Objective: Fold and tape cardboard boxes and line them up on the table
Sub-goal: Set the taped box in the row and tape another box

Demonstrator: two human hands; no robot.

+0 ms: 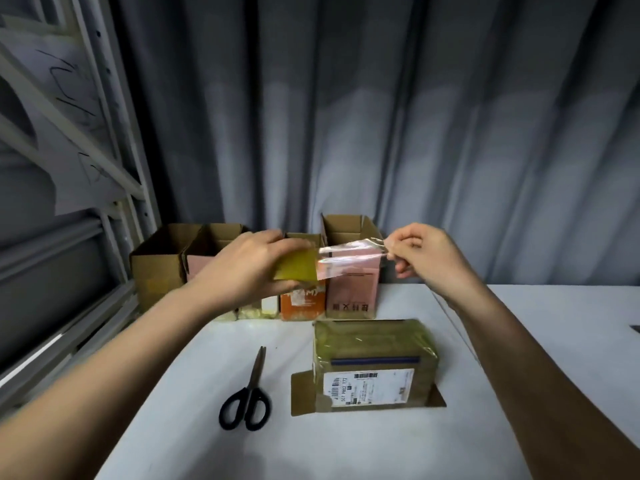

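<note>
On white table [173, 427], scissors [247, 396], seemingly grey curtain [381, 116]

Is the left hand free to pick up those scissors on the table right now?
Probably not yet. The left hand grips the tape roll, while the right hand pinches the pulled-out tape strip. The scissors lie uncovered below it, so the path looks free once the roll is set down.

Left hand [242, 268] grips tape roll [297, 268]; right hand [426, 254] pinches strip [349, 254].
</note>
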